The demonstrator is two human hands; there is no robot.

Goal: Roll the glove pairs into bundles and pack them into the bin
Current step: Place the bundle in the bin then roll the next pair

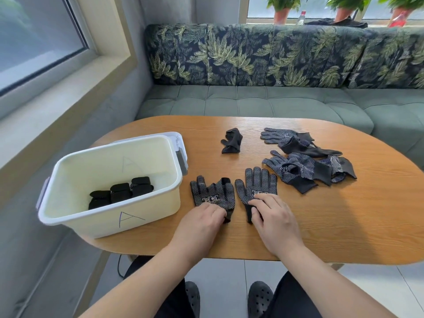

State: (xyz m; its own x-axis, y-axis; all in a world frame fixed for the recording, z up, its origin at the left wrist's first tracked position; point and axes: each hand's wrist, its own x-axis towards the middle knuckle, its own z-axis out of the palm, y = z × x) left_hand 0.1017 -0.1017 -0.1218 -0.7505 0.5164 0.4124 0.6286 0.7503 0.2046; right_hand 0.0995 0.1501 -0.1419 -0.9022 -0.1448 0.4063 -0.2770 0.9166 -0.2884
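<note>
1. Two dotted gloves are lying flat near the front edge of the table (pixel 344 226), side by side but not touching: the left glove (pixel 212 193) and the right glove (pixel 257 182), fingers pointing away.
2. The left hand (pixel 202 223) is gripping the left glove's cuff with curled fingers.
3. The right hand (pixel 275 216) is pinching the right glove's cuff (its fingers are lying across the palm).
4. The bin (pixel 103 226) is sitting at the left edge, holding three black bundles (pixel 120 192).
5. A pile of gloves (pixel 305 166) is lying toward the right edge, and a crumpled glove (pixel 231 141) is lying nearer the far edge.
</note>
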